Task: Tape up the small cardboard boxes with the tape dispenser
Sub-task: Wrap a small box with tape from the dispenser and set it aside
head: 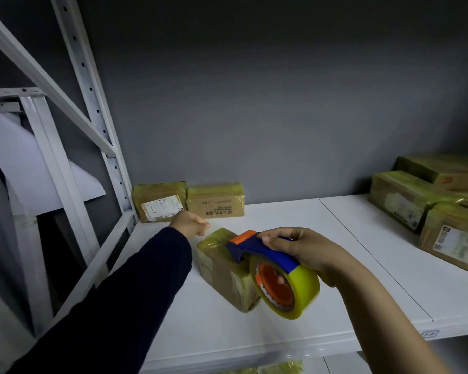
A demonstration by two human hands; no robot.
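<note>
A small cardboard box [222, 268] wrapped in yellowish tape lies on the white shelf [335, 252]. My right hand [303, 252] grips the blue and orange tape dispenser [270, 268] with its yellow tape roll, and the dispenser's orange nose rests on the box's top. Just beyond the box's far left corner my left hand [189, 222] hovers, fingers curled with nothing visible in them. A dark sleeve covers the left arm.
Two taped boxes [189, 202] stand against the grey back wall at the left. Several more taped boxes [432, 209] are stacked at the right end. White metal rack posts [92, 103] rise at the left. A lower shelf holds more boxes [270, 369].
</note>
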